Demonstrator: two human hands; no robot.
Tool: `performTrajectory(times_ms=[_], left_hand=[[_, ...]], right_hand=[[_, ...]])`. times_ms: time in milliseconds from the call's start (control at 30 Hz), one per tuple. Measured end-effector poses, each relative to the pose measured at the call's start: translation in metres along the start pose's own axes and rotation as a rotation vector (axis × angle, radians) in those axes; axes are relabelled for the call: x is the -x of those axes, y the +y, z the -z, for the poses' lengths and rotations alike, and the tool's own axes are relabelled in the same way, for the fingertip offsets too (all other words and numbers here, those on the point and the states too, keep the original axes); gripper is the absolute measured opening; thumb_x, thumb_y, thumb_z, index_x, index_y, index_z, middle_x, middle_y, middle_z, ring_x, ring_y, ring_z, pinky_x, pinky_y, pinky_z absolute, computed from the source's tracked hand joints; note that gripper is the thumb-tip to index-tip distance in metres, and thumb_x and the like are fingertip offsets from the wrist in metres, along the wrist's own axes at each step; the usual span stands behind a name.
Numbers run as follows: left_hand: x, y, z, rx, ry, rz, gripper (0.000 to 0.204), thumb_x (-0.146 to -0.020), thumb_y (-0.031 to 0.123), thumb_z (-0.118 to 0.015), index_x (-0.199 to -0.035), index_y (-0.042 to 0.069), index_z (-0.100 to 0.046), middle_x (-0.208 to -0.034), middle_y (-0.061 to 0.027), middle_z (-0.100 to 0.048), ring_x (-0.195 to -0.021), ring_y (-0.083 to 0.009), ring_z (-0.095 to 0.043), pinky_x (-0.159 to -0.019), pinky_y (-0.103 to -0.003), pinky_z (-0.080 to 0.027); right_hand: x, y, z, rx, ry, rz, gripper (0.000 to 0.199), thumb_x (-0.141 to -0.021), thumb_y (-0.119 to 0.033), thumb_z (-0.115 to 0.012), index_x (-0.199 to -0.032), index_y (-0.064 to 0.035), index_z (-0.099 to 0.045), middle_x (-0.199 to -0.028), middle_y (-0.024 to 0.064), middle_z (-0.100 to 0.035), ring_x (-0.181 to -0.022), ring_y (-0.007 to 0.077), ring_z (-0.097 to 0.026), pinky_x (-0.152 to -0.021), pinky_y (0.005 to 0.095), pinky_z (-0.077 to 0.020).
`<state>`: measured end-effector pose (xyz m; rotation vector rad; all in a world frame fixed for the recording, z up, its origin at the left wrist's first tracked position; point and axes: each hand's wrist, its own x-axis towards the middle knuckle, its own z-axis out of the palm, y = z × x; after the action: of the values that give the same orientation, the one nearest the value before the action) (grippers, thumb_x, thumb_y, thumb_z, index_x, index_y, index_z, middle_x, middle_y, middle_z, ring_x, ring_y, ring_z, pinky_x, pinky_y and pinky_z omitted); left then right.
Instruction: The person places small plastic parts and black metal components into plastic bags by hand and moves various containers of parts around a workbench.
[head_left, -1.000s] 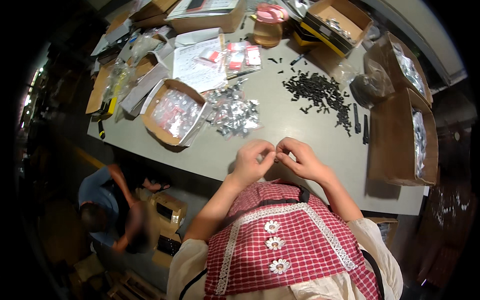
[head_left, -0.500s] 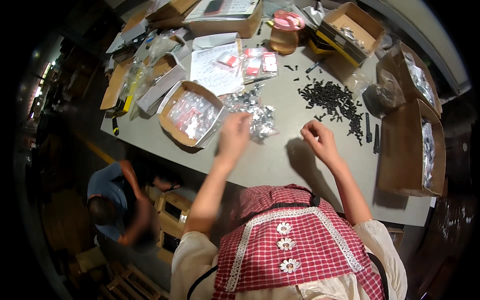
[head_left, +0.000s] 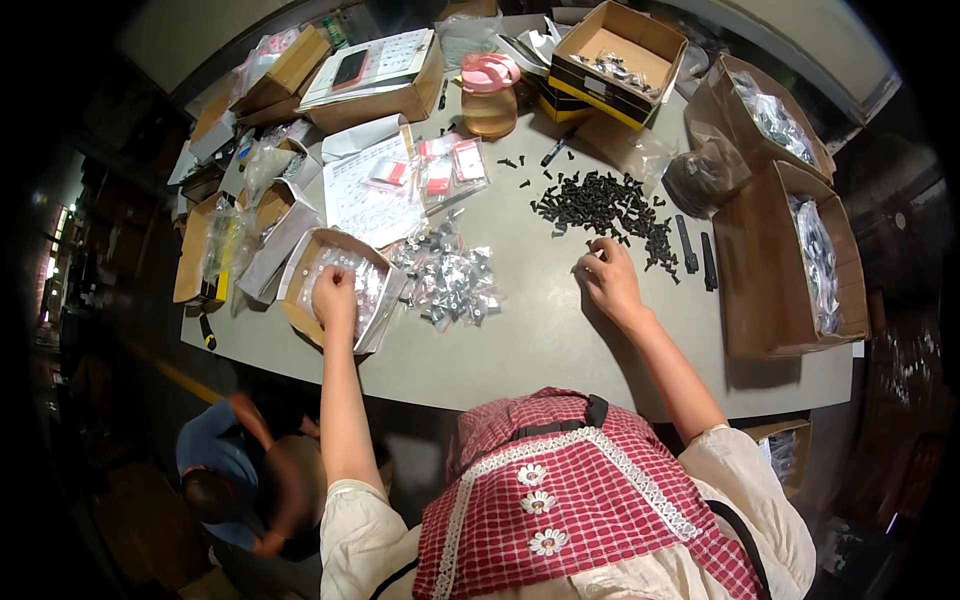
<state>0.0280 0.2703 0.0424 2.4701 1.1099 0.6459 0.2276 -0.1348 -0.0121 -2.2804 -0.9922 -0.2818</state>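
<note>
Grey table (head_left: pixel 535 345); black pieces (head_left: pixel 600 203), probably screws, heaped.

I stand at a pale grey bench (head_left: pixel 535 345), its surface brightly lit. Beyond its far left corner I see a dull, pale wall (head_left: pixel 200 45). Off its left edge, a yellow stripe (head_left: pixel 168 371) crosses the dark floor (head_left: pixel 190 352), and bright patches of light (head_left: pixel 57 225) break the gloom farther out.

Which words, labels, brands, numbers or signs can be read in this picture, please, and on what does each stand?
None can be read.
White paper: lines of writing, too small.
Page on the carton: marks too small.
Red-and-white packets: too blurred.
Black-and-yellow box: side marks too small.
</note>
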Motion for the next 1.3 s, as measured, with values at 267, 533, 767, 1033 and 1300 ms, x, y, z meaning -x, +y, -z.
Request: performTrajectory(times_ms=[267,533,767,1033,1300], left_hand=[[0.007,-0.043,-0.001,0.274,0.016,0.002,0.022,-0.098,0.015,-0.059,-0.111,0.002,-0.073,-0.085,-0.0108,-0.073,-0.074,-0.0160,-0.068,-0.068,-0.029,-0.053],[0.030,-0.023,0.024,0.276,0.101,-0.153,0.022,-0.101,0.012,-0.057,-0.116,0.004,-0.070,-0.084,-0.0041,-0.066,-0.071,-0.0090,-0.061,-0.059,-0.022,-0.048],[0.070,0.029,0.038,0.651,-0.029,-0.058,0.023,-0.101,0.011,-0.057,-0.120,0.006,-0.069,-0.084,0.0002,-0.063,-0.071,-0.0048,-0.058,-0.059,-0.020,-0.044],[0.127,0.054,-0.004,0.724,-0.318,0.041,0.020,-0.098,0.009,-0.059,-0.113,0.003,-0.070,-0.086,-0.0009,-0.067,-0.071,-0.0064,-0.059,-0.060,-0.024,-0.048],[0.160,0.079,-0.011,0.476,-0.334,-0.096,0.027,-0.094,0.019,-0.069,-0.076,0.000,-0.060,-0.058,-0.0074,-0.058,-0.051,-0.0157,-0.056,-0.051,-0.032,-0.042]], right_hand=[[0.027,0.010,0.016,-0.031,-0.067,-0.108,0.017,-0.075,-0.005,-0.071,-0.092,-0.0052,-0.068,-0.107,0.0144,-0.058,-0.103,0.0345,-0.056,-0.089,0.0432,-0.0485],[0.043,0.011,0.036,-0.526,-0.067,-0.609,0.011,-0.092,-0.011,-0.066,-0.100,-0.0039,-0.065,-0.081,0.0096,-0.068,-0.072,0.0183,-0.064,-0.064,0.0333,-0.0508],[0.055,0.007,0.058,-1.008,-0.187,-0.861,0.019,-0.100,-0.019,-0.062,-0.107,-0.0022,-0.069,-0.076,0.0010,-0.062,-0.061,0.0083,-0.057,-0.053,0.0255,-0.0486],[0.056,-0.009,0.071,-1.202,-0.140,-0.970,0.019,-0.099,-0.019,-0.065,-0.099,-0.0003,-0.068,-0.078,0.0010,-0.061,-0.067,0.0104,-0.060,-0.059,0.0263,-0.0525],[0.061,0.011,0.056,-0.792,-0.184,-0.832,0.023,-0.094,-0.019,-0.067,-0.079,-0.0018,-0.063,-0.066,-0.0003,-0.058,-0.059,0.0093,-0.055,-0.057,0.0264,-0.0424]])
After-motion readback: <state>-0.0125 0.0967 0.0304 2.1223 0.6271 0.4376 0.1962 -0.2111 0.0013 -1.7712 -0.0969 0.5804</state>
